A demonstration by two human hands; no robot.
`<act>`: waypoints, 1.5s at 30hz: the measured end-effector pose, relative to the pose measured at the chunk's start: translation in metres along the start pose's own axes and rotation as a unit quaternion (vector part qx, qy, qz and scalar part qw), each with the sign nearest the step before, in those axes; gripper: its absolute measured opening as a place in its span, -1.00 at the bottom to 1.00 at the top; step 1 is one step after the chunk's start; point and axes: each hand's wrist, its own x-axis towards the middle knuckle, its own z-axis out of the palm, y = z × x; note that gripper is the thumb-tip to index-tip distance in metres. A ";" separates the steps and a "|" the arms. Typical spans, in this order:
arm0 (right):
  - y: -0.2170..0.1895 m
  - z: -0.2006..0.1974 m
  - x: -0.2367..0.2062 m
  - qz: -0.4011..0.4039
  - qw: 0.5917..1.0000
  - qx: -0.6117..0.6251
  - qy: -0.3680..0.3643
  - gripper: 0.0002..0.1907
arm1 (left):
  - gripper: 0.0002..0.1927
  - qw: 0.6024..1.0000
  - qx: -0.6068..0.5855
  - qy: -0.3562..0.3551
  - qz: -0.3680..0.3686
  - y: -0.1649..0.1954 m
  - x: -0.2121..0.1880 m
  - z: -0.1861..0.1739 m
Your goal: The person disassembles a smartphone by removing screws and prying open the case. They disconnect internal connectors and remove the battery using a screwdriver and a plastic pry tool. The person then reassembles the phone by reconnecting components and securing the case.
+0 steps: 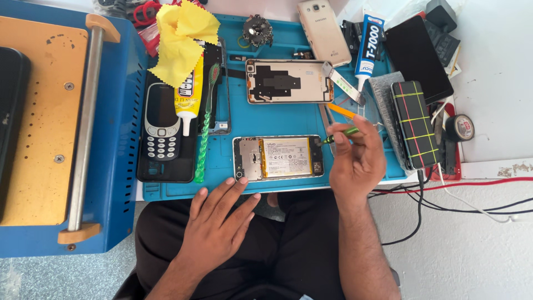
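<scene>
An opened phone (pixel 277 158) with its battery and boards showing lies on the blue work mat (pixel 288 119) near the front edge. My right hand (pixel 358 161) pinches a green-handled screwdriver (pixel 340 135), its tip at the phone's right end. Beside the phone's lower left corner, my left hand (pixel 216 225) rests flat with its fingers spread and fingertips at the mat's edge, holding nothing. A removed back frame (pixel 288 81) lies above the phone.
A blue machine with an orange plate (pixel 50 128) stands at the left. On the mat are a keypad phone (pixel 162 122), a yellow cloth (pixel 180 39), a green toothbrush (pixel 205 128), a glue tube (pixel 369 44), tweezers (pixel 344 86), several phones and a tape roll (pixel 459 128). Cables (pixel 444 194) hang at the right.
</scene>
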 end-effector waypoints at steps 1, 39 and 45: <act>-0.003 0.001 0.000 0.006 1.000 0.006 -0.006 -0.56 | -0.60 1.000 0.000 -0.001 0.000 0.000 -0.001 -0.002; 0.003 0.002 0.003 -0.044 0.999 -0.017 -0.011 -0.49 | -0.60 1.000 -0.003 0.004 0.000 -0.002 0.001 0.004; 0.007 -0.004 0.000 -0.038 0.997 0.065 -0.035 -0.57 | -0.60 1.000 -0.009 0.003 -0.003 0.000 0.001 0.004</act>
